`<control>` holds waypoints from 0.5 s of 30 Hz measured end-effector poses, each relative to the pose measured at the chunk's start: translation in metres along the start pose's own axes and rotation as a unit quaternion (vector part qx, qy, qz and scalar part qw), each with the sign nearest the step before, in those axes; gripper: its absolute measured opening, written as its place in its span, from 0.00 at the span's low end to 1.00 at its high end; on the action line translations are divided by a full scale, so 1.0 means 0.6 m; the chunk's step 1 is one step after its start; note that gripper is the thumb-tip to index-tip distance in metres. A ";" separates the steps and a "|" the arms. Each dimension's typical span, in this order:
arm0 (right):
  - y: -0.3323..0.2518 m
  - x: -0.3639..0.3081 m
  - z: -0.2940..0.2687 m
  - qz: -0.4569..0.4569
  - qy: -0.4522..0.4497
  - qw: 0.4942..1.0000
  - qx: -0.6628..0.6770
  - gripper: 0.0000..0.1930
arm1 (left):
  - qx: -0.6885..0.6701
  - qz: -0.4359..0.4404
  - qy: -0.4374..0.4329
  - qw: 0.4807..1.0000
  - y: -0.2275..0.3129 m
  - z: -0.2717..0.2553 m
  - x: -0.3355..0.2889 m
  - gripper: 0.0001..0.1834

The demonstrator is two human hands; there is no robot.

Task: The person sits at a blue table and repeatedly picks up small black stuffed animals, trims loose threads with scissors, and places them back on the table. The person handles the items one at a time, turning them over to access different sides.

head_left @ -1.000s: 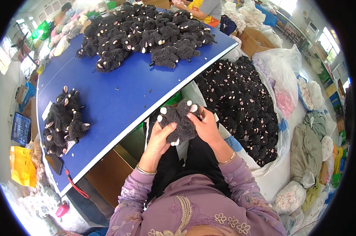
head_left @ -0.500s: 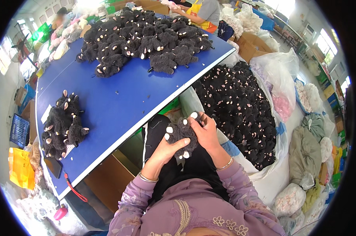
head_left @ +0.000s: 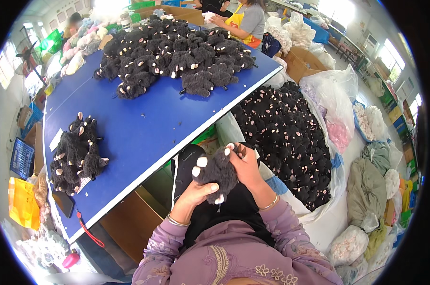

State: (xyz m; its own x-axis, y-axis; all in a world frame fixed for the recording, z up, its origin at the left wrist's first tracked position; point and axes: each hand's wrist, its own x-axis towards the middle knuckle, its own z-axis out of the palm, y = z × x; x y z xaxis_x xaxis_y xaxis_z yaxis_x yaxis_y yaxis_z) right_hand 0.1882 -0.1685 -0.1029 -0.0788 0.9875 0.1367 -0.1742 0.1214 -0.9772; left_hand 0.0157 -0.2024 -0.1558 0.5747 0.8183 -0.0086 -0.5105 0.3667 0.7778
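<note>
Over my lap I hold a black plush toy (head_left: 219, 170) with pale feet and ears. My left hand (head_left: 200, 192) grips its lower left side, thumb across the dark fur. My right hand (head_left: 246, 166) pinches the upper right end of the toy, and its fingertips are partly hidden behind the fur. To the left, on the blue table (head_left: 129, 142), lies a small pile of similar black plush toys (head_left: 77, 154). A much larger heap of them (head_left: 172, 57) covers the table's far end.
Right of my knees stands a big open sack (head_left: 291, 142) full of black plush pieces with pink bits. A phone (head_left: 63, 203) with a red strap (head_left: 89, 232) lies at the table's near corner. Across the table sits a person in a yellow apron (head_left: 235, 23). Bags (head_left: 367, 190) line the right side.
The plush toy has tilted and shifted slightly left and down in my hands. My right fingers have changed their grip on its upper end. The view has tipped up a little.
</note>
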 end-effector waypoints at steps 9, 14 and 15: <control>0.008 0.017 -0.014 -0.009 0.102 0.994 -0.022 0.04 | -0.133 0.210 -0.054 0.967 0.013 0.043 0.050 0.39; -0.023 0.013 0.011 -0.078 0.133 0.982 -0.105 0.04 | -0.084 0.185 0.053 0.978 0.025 0.044 0.075 0.23; -0.024 0.013 0.010 -0.092 0.119 0.985 -0.086 0.05 | -0.076 0.160 0.087 0.980 0.039 0.056 0.080 0.23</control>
State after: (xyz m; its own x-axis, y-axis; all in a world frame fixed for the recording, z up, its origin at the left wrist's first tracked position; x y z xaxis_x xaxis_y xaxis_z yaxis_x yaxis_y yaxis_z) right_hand 0.1844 -0.1630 -0.0868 0.1736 0.9404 0.2923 0.0063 0.2957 -0.9553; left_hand 0.0528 -0.1696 -0.1171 0.2582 0.9606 0.1027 -0.7435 0.1297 0.6560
